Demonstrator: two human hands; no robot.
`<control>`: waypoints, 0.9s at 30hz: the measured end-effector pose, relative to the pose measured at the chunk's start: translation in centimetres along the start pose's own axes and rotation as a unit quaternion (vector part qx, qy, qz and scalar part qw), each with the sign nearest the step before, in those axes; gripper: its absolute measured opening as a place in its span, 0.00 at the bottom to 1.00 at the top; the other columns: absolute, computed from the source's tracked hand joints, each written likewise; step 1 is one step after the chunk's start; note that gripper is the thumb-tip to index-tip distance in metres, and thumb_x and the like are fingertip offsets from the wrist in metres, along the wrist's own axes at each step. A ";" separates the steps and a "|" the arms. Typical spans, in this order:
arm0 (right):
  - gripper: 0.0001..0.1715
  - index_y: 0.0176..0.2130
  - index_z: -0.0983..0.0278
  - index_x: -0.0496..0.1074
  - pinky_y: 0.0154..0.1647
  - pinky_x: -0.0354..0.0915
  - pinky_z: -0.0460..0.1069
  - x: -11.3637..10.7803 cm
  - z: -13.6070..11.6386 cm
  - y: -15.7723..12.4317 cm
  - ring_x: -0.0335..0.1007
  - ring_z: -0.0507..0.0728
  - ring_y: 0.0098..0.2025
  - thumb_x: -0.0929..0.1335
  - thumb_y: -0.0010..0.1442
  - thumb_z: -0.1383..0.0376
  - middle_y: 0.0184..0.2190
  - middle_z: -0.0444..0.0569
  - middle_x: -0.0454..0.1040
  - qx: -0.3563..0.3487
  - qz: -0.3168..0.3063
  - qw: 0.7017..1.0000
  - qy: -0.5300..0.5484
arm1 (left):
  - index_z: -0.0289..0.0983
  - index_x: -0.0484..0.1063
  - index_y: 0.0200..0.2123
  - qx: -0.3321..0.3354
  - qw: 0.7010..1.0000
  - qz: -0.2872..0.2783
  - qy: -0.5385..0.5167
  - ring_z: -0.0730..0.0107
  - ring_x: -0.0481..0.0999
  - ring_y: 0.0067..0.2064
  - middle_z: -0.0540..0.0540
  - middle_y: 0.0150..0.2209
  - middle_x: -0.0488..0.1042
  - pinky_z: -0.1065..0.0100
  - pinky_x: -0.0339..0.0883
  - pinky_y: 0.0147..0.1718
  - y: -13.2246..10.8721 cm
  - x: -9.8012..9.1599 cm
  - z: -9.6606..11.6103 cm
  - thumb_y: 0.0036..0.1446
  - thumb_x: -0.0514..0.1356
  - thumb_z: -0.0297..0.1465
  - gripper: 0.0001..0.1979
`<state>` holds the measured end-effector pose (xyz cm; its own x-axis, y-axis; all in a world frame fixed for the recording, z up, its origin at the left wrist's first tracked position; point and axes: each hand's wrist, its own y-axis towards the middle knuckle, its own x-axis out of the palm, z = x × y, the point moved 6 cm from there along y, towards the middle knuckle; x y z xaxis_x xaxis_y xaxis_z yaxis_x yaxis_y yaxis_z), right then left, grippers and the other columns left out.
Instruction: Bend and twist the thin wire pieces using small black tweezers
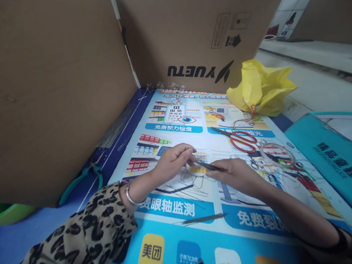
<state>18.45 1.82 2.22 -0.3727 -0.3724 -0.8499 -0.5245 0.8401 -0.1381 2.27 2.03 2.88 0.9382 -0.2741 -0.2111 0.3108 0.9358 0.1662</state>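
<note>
My right hand [236, 175] is closed around dark, slender tweezers [209, 166], their narrow tip pointing left. Facing it, my left hand [178, 158] has its fingers pinched together at that tip. What sits between the left fingertips is too small to make out, though fine wire [187, 175] loops just below them. Both hands are low over the printed poster sheet [213, 198]. Red-handled scissors [240, 139] lie beyond my right hand. Nearer to me rests a thin grey bundle of rods or a slim tool [204, 218].
Tall cardboard walls [198, 32] stand at the back and left. Teal-handled pliers [85, 178] and grey wire strands [115, 130] lie at left. On the right are a wire coil [277, 154], crumpled yellow paper [259, 86] and a teal bag [333, 160]. Wire pieces [173, 92] sit at the back.
</note>
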 end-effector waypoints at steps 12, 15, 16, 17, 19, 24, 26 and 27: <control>0.12 0.38 0.65 0.72 0.36 0.56 0.50 -0.9 -1.8 -1.9 0.65 0.55 0.34 0.65 0.56 0.61 0.30 0.49 0.73 -0.219 0.347 0.870 -0.273 | 0.36 0.65 0.24 -0.104 0.993 0.060 -0.007 0.79 0.64 0.15 0.54 0.15 0.68 0.77 0.57 0.16 0.2 -0.7 -1.3 0.55 0.52 0.35 0.11; 0.11 0.39 0.65 0.71 0.34 0.52 0.51 -0.8 -3.2 -2.5 0.62 0.55 0.32 0.67 0.55 0.63 0.28 0.48 0.72 -0.265 0.351 0.834 -0.333 | 0.35 0.67 0.24 -0.093 0.993 0.064 0.029 0.80 0.59 0.14 0.57 0.11 0.61 0.77 0.54 0.17 0.1 -0.7 -1.0 0.55 0.53 0.35 0.11; 0.11 0.39 0.64 0.71 0.33 0.51 0.52 -0.8 -3.5 -2.7 0.61 0.55 0.31 0.67 0.54 0.63 0.28 0.48 0.72 -0.271 0.356 0.824 -0.347 | 0.35 0.68 0.25 -0.090 0.994 0.061 0.031 0.80 0.59 0.15 0.57 0.11 0.60 0.76 0.54 0.18 0.1 -0.6 -1.0 0.55 0.53 0.35 0.11; 0.11 0.39 0.64 0.71 0.32 0.50 0.52 -0.7 -3.8 -2.9 0.60 0.55 0.31 0.67 0.54 0.64 0.27 0.47 0.71 -0.275 0.360 0.816 -0.359 | 0.35 0.68 0.25 -0.091 0.994 0.055 0.027 0.80 0.59 0.15 0.57 0.11 0.60 0.76 0.54 0.18 0.0 -0.4 -1.0 0.55 0.52 0.35 0.11; 0.12 0.40 0.63 0.70 0.32 0.49 0.52 -0.6 -4.2 -3.1 0.59 0.54 0.31 0.68 0.53 0.65 0.28 0.46 0.71 -0.282 0.368 0.800 -0.380 | 0.35 0.68 0.26 -0.098 0.994 0.043 0.011 0.80 0.58 0.15 0.57 0.12 0.61 0.76 0.54 0.19 -0.1 0.0 -1.1 0.55 0.52 0.35 0.12; 0.14 0.42 0.61 0.69 0.33 0.48 0.52 -0.1 -4.4 -3.4 0.58 0.54 0.32 0.68 0.53 0.66 0.28 0.45 0.72 -0.295 0.378 0.781 -0.400 | 0.35 0.67 0.25 -0.111 0.994 0.023 -0.003 0.80 0.58 0.15 0.57 0.12 0.60 0.76 0.54 0.19 -0.5 0.7 -1.0 0.55 0.51 0.35 0.12; 0.14 0.42 0.62 0.69 0.33 0.49 0.52 -0.1 -4.4 -3.5 0.59 0.54 0.32 0.69 0.52 0.66 0.28 0.45 0.72 -0.295 0.383 0.778 -0.401 | 0.35 0.67 0.25 -0.114 0.993 0.021 -0.004 0.80 0.59 0.16 0.57 0.12 0.60 0.76 0.54 0.19 -0.6 0.9 -1.0 0.55 0.51 0.35 0.11; 0.14 0.41 0.62 0.69 0.33 0.49 0.52 -0.1 -4.5 -3.5 0.59 0.54 0.31 0.69 0.52 0.66 0.28 0.45 0.72 -0.295 0.385 0.777 -0.401 | 0.36 0.67 0.25 -0.114 0.993 0.021 -0.004 0.80 0.59 0.16 0.57 0.12 0.60 0.76 0.54 0.19 -0.6 0.9 -1.0 0.54 0.51 0.35 0.11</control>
<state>16.86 -2.89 5.07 -0.2764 0.7157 -0.6414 -0.7299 0.2778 0.6246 2.78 1.42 1.59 0.9512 -0.2339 -0.2014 0.2290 0.9722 -0.0478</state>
